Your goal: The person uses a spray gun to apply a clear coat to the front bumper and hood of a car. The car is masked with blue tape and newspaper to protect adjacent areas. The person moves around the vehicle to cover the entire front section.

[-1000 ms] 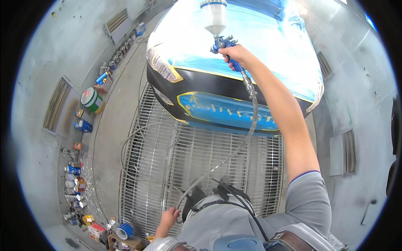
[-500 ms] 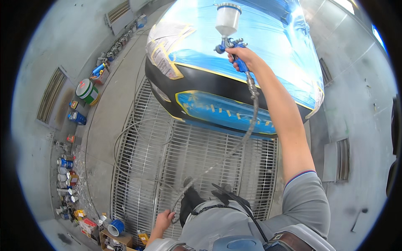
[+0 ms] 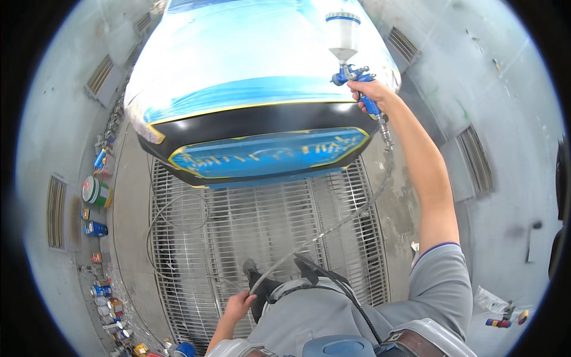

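Observation:
My right hand (image 3: 375, 95) is wrapped round the handle of a blue spray gun (image 3: 355, 76), held upright near the right end of a car's black bumper (image 3: 238, 122). A whitish paint cup (image 3: 344, 38) with a blue rim sits on top of the gun. From the handle a grey air hose (image 3: 321, 235) runs down to the left, and my left hand (image 3: 238, 306), low by my leg, is closed on it. Blue masking film (image 3: 232, 89) edged with yellow tape covers the hood; more film (image 3: 267, 153) fills the bumper's lower opening.
Metal floor grating (image 3: 256, 208) lies between me and the car, with a loop of hose (image 3: 153, 238) on it. Along the left wall stand a green-and-white bucket (image 3: 96, 191), a blue can (image 3: 95, 229) and several other cans. A vent (image 3: 474, 157) is on the right wall.
My right hand and the spray gun have moved right along the front of the car. The view has shifted, showing more of the bumper's right end. My left hand stays low on the hose.

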The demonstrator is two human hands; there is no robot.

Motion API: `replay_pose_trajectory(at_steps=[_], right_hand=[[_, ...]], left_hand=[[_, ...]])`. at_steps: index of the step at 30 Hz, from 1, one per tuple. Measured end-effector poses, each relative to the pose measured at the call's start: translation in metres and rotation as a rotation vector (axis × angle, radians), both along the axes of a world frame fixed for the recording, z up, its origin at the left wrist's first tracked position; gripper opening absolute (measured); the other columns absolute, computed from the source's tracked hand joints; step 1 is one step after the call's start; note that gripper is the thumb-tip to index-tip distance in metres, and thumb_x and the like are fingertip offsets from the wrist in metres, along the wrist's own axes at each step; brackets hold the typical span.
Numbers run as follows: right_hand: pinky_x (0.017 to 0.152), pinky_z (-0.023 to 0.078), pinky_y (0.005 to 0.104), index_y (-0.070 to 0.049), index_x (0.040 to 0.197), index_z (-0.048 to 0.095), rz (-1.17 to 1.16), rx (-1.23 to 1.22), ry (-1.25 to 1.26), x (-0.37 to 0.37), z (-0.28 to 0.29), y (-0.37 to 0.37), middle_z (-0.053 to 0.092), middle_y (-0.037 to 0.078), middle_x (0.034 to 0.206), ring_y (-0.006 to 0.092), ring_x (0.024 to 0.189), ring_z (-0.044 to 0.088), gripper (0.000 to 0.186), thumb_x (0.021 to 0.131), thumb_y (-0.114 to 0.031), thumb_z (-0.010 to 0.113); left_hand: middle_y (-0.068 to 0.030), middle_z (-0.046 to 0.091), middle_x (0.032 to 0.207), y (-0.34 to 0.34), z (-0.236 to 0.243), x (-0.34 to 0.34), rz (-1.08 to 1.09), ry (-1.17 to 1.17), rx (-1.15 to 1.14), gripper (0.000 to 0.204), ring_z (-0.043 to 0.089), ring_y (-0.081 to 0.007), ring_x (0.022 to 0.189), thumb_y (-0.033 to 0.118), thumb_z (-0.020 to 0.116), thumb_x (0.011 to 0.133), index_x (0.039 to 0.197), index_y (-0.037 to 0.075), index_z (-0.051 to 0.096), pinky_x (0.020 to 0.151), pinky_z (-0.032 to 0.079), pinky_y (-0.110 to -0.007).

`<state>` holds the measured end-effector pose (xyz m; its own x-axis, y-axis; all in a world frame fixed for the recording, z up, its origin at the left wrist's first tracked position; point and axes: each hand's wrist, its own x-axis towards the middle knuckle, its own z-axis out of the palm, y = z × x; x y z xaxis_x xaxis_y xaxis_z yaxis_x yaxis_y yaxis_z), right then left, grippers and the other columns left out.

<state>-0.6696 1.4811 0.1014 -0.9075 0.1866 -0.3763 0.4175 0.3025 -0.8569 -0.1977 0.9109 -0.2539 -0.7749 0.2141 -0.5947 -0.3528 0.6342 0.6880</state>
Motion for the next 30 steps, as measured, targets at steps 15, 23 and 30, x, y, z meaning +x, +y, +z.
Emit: replay_pose_trajectory(at_steps=[15,23,30], right_hand=[[0.043,0.047,0.0333,-0.010,0.075,0.064,-0.719,-0.166,0.212,0.171,-0.265,0.335,0.059,0.001,0.065,0.0134,0.049,0.056,0.041,0.098,-0.041,0.079],[0.061,0.045,0.0281,-0.005,0.090,0.070,-0.868,-0.040,0.287,0.253,-0.536,0.207,0.062,-0.003,0.071,0.0074,0.064,0.054,0.021,0.096,-0.021,0.082],[0.066,0.041,0.0261,-0.003,0.095,0.064,-0.596,-0.123,0.275,0.280,-0.678,0.028,0.055,-0.006,0.078,0.0056,0.073,0.045,0.015,0.099,-0.011,0.076]], left_hand=[[-0.0177,0.070,0.075,0.147,0.059,0.019,-0.137,-0.128,-0.192,0.034,0.070,-0.0365,0.071,0.035,0.069,0.103,0.094,0.003,0.065,0.067,0.054,-0.046],[-0.0175,0.069,0.070,0.133,-0.044,0.052,-0.008,-0.239,-0.267,0.038,0.071,-0.0325,0.065,0.037,0.069,0.103,0.093,0.001,0.063,0.063,0.054,-0.045],[-0.0221,0.071,0.078,0.083,-0.118,0.116,0.127,-0.352,-0.298,0.034,0.071,-0.0405,0.074,0.034,0.071,0.102,0.100,0.001,0.067,0.068,0.053,-0.047]])
